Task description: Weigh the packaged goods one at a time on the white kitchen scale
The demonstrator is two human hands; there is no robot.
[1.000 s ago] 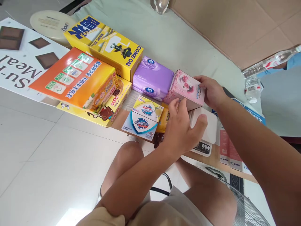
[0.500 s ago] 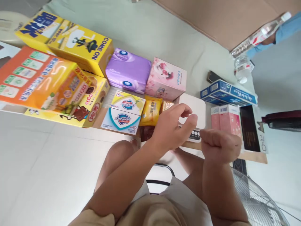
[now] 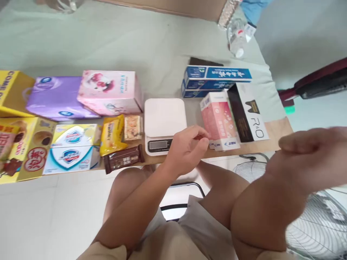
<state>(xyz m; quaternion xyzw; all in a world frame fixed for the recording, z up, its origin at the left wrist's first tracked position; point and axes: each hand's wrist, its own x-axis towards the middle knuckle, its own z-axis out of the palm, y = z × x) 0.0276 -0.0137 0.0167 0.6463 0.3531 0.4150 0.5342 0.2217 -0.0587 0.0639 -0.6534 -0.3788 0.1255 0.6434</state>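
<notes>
- In the head view, the left hand (image 3: 185, 150) has its fingers loosely curled, with the thumb tip apart from them and nothing visible between.
- The white scale (image 3: 165, 119) lies just left of and beyond that hand, which covers the right end of its control panel; whether the hand touches it cannot be told.
- Just to this hand's right stand the pink boxes (image 3: 221, 121), with the blue boxes (image 3: 217, 74) farther beyond.
- The right hand (image 3: 311, 159) is blurred and curled inward; whether it grips anything cannot be told. Nearest on its left is the black-and-white box (image 3: 251, 113), well apart from it.
- For good handling, the person would best move the left hand lightly, without leaning on the scale's plate or nudging the pink boxes, and guide the right hand clear of the black-and-white box's edge.
</notes>
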